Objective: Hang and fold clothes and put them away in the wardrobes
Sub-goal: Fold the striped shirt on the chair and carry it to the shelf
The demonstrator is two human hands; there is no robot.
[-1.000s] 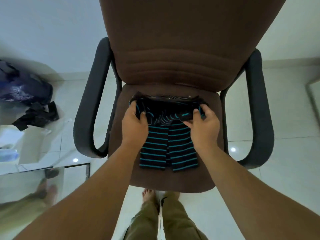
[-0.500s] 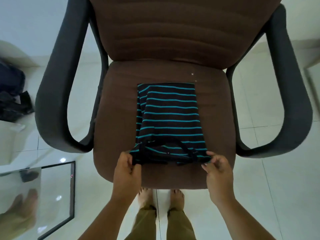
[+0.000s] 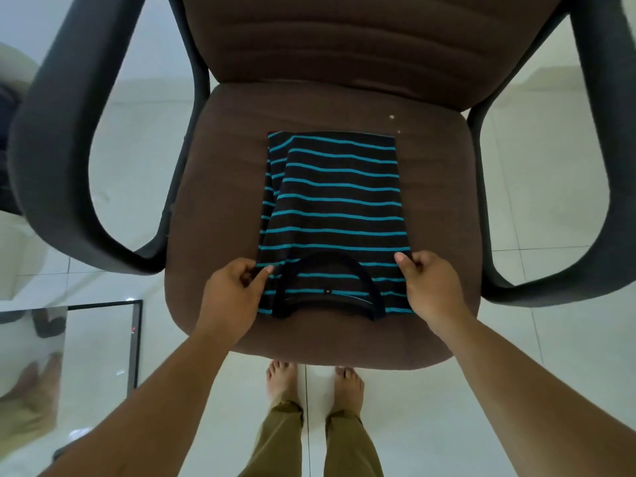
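A black T-shirt with teal stripes [image 3: 335, 208] lies folded into a narrow rectangle on the seat of a brown chair [image 3: 213, 187]. Its black collar faces me at the near end. My left hand [image 3: 234, 294] pinches the shirt's near left edge beside the collar. At the near right edge, my right hand [image 3: 430, 287] pinches the fabric the same way. Both hands rest on the seat's front part.
The chair has a tall brown backrest [image 3: 361, 39] and dark armrests [image 3: 55, 160] on both sides. A black-framed mirror [image 3: 103, 339] lies on the white tiled floor at the left. My bare feet [image 3: 285, 383] stand just in front of the seat.
The shirt's upper half has been folded from the seat's back toward me and laid flat. My hands moved with it to the near edge, where the collar now shows.
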